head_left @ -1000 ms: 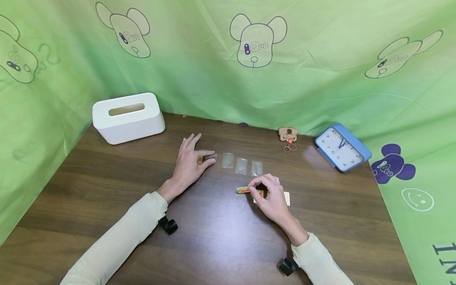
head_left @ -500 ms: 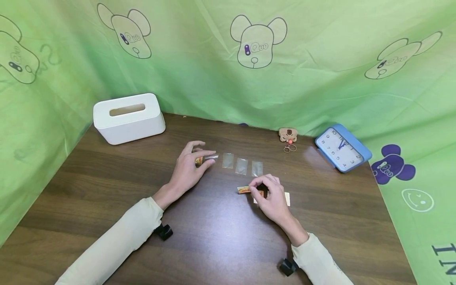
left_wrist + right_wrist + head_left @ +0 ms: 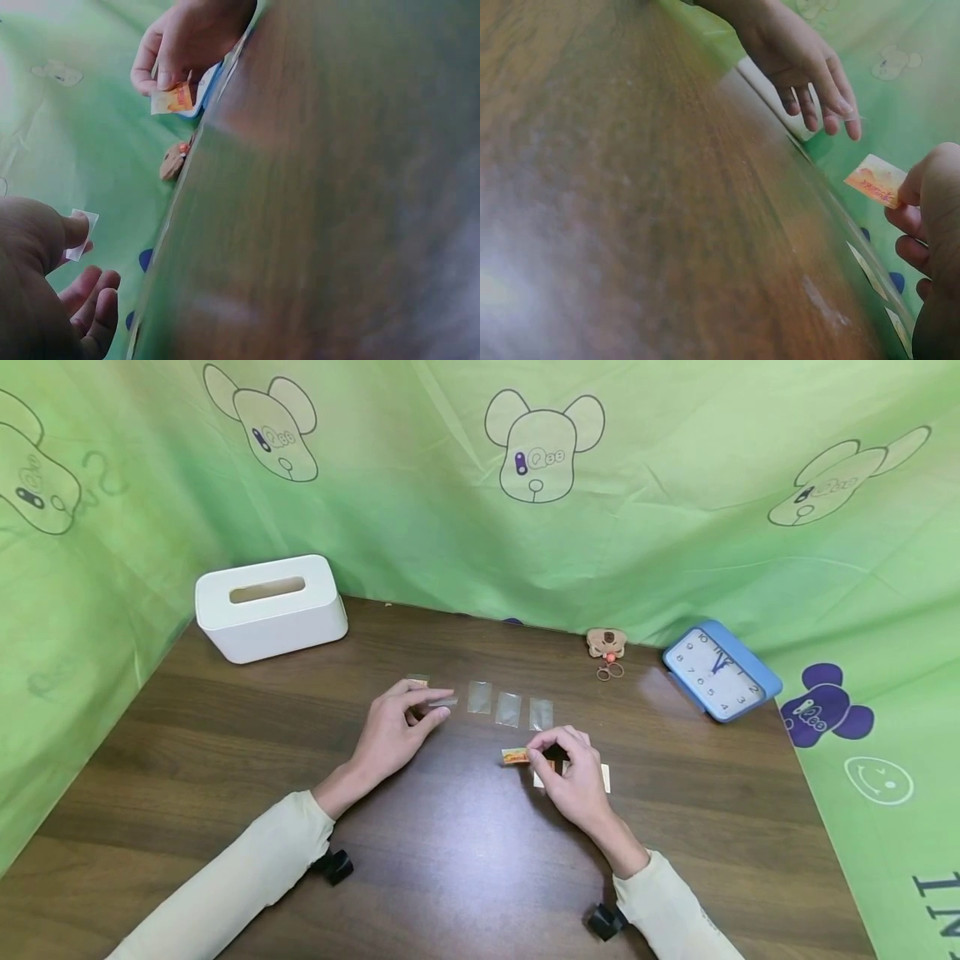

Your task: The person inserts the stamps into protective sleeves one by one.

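Observation:
My left hand (image 3: 392, 732) pinches a small clear plastic sleeve (image 3: 444, 702) between thumb and index finger; the left wrist view shows this sleeve (image 3: 81, 234) as a pale, see-through piece. Just beyond that hand, a small orange-edged card (image 3: 417, 680) lies partly hidden on the table. My right hand (image 3: 572, 777) holds a small orange-and-yellow printed card (image 3: 515, 756) by its end, its print facing the right wrist camera on the card (image 3: 879, 180). Under and beside the right hand lie pale cards (image 3: 604, 778), mostly covered by it.
Three clear sleeves (image 3: 508, 710) lie in a row between the hands, on the far side. At the back of the brown table (image 3: 420, 877) stand a white tissue box (image 3: 272, 610), a brown bear-shaped trinket (image 3: 606, 643) with rings, and a blue clock (image 3: 722, 670). Green cloth (image 3: 420, 510) hangs behind.
My left hand has drawn back a little toward me, its spread fingers folding in, with the sleeve still pinched. The orange-edged card now shows beyond its fingers. My right hand has barely moved, its card tilting slightly.

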Demonstrator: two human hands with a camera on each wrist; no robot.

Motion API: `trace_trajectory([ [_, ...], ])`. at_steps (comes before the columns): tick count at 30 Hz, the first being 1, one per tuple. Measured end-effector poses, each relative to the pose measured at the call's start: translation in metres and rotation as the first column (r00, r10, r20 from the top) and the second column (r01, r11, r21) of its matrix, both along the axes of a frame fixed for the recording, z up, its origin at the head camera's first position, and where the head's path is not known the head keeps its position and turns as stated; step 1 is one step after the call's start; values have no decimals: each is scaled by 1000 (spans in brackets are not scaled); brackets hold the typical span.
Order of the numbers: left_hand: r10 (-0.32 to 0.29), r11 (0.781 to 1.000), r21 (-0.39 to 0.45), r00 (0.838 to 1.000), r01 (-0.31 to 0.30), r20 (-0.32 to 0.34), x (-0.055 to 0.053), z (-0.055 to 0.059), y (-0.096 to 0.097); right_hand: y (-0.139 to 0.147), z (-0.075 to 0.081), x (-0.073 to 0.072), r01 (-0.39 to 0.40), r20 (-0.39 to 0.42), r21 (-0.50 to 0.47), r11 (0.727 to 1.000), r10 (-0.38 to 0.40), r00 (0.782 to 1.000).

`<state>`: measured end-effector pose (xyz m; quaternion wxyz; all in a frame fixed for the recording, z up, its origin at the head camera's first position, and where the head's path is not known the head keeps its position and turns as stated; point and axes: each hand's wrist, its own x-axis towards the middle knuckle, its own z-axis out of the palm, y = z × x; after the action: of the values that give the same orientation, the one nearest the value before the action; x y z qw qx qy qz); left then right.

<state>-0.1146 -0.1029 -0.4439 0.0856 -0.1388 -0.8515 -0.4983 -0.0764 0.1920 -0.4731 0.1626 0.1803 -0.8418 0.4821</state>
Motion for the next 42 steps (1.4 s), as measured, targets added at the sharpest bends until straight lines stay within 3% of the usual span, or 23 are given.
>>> trace_trajectory([
  [11, -71, 994, 88, 994, 63, 85, 7, -4, 3, -5, 3, 5, 55, 41, -4, 999, -54, 998],
  [20, -107, 990, 105, 990, 97, 96, 8, -5, 6, -7, 4, 7, 65, 23, -30, 997, -65, 998],
  [24, -118, 988, 112, 990, 108, 82, 9, -7, 7, -5, -3, 5, 45, -20, -64, 997, -47, 999],
  [34, -92, 985, 160, 984, 67, 155, 16, -14, 13, -7, -2, 8, 37, -14, -109, 993, -38, 999],
  [36, -95, 984, 163, 986, 72, 138, 16, -24, 14, -8, -1, 9, 47, -1, -107, 993, -47, 999],
  [38, -97, 985, 152, 986, 76, 138, 17, -26, 15, -10, 2, 12, 65, 21, -104, 992, -64, 998],
  [42, -87, 989, 133, 984, 67, 155, 21, -22, 19, -7, -8, 10, 60, 33, -118, 991, -57, 998],
])
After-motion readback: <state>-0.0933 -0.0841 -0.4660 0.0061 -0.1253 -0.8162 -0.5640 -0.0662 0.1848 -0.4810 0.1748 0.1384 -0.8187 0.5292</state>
